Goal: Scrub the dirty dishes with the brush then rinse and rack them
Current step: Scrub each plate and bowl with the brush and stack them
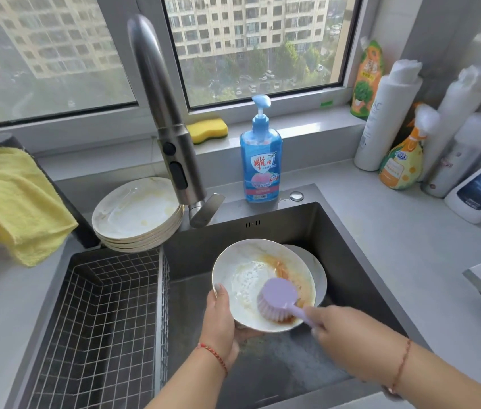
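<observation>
Over the sink point(351, 261), the left hand point(218, 317) grips the plate point(251, 278) by its near rim while the right hand point(342, 332) holds the brush point(277, 296), which should press firmly across the orange sauce, plate tilted steady.

Home kitchen: steel sink point(316, 228), faucet point(162, 113), dish soap point(260, 160) (apartment blocks outside window).

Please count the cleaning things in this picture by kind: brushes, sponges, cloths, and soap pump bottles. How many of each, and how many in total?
Brushes: 1, the purple brush held by the right hand
Sponges: 1, the yellow sponge on the window ledge
Cloths: 1, the yellow cloth at the left
Soap pump bottles: 1, the blue pump bottle behind the sink
Total: 4
</observation>
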